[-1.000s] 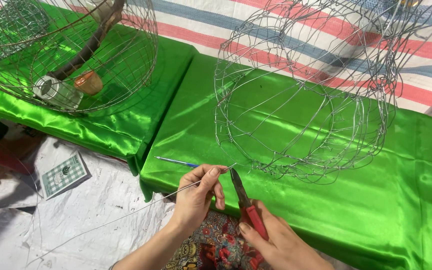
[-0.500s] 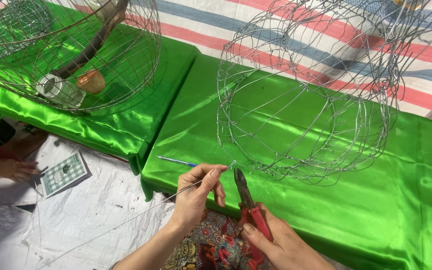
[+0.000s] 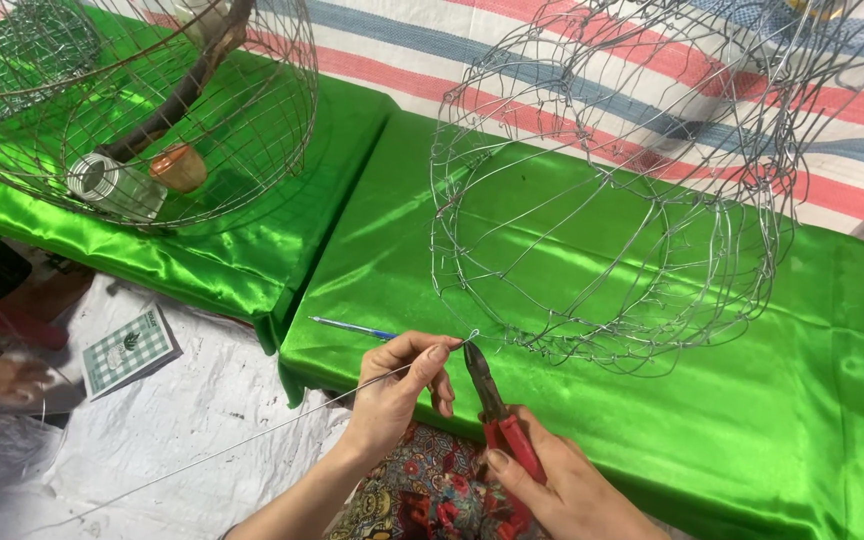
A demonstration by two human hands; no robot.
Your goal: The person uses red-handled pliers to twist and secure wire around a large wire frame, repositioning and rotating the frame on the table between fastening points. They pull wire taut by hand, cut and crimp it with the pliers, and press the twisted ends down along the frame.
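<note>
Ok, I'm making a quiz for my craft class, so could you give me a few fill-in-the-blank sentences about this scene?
1. The right hand holds pliers with ____ handles.
2. The left hand pinches a thin ____ near the plier tips.
3. The wire frame stands on shiny ____ cloth.
4. A blue pen lies to the ____ of the left hand's fingertips.

Missing words: red; wire; green; left

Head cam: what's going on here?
A person is working thin wire by hand. The left hand pinches a long straight wire near its end, and the right hand holds red-handled pliers with the tips at that wire end, just in front of a round wire frame standing on green satin cloth. A blue pen lies by the cloth edge. A second wire cage sits on the cloth to the left.
</note>
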